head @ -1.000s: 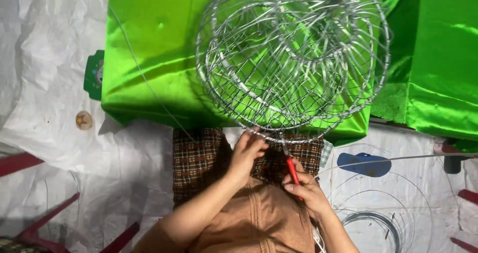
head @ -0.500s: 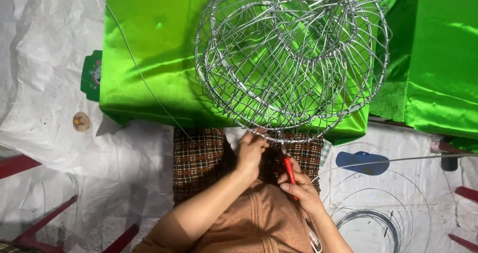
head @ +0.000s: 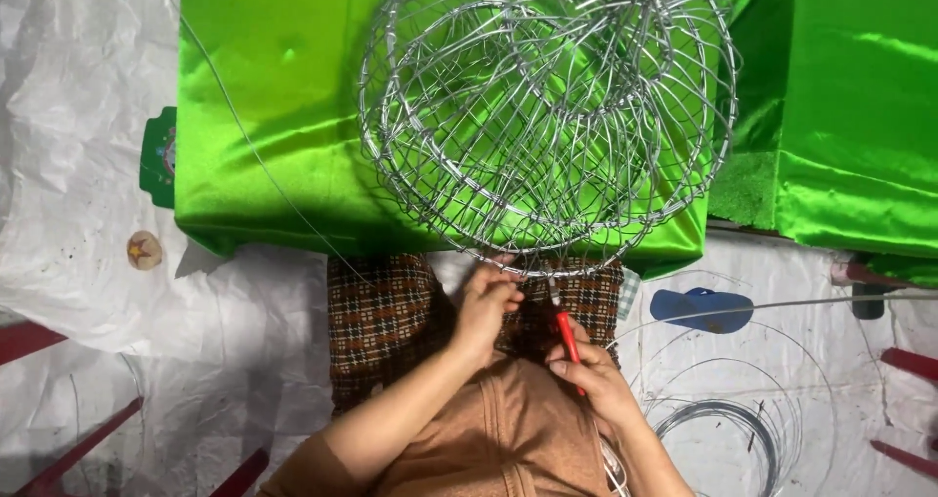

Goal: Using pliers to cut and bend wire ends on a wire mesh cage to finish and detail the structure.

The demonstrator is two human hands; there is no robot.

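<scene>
**Wire basket frame, held at its lower rim**

Wire basket (head: 547, 116): round, domed, silver, open mesh of hoops and ribs; rests over green satin cloth (head: 274, 116), lower rim facing the person.
Left hand (head: 487, 306): fingers pinched together on the basket's lower rim wire.
Right hand (head: 596, 380): fingers closed around a red-handled tool (head: 567, 339), tip pointing up at the rim just beside the left hand.
Checked cloth (head: 376, 311): brown, beneath both hands.
Wire coil (head: 728, 433): on white sheet (head: 78, 214), right of the person.
Blue sandal (head: 702, 308): near the coil.
</scene>
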